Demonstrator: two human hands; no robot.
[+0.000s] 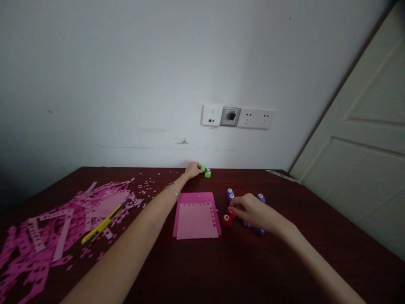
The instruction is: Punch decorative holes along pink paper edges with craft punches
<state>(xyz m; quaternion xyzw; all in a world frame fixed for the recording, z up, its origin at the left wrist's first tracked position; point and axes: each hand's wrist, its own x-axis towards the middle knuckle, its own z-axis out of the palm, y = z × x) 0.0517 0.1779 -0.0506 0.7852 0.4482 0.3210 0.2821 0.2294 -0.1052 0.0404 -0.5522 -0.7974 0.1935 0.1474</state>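
Observation:
My left hand [193,169] reaches to the far edge of the table, its fingers closed on a small green paper punch [203,167] with an eye-like button. A second green punch [208,174] stands just right of it. My right hand [251,207] is over the small punches at the right, thumb and fingertips pinched at a red punch [232,214]. Another red punch [226,220] lies beside it. Purple punches [230,193] stand behind the fingers, and one [260,197] is past the knuckles. More purple pieces are partly hidden under the hand. Pink paper sheets [198,223], edged with punched hearts, lie between my arms.
Punched pink paper strips [63,228] and small cutouts [147,185] are heaped on the left. A yellow utility knife [103,224] rests on them. A ruler-like strip [283,176] lies at the far right edge. Behind the dark table [196,270] is a wall with sockets [255,118].

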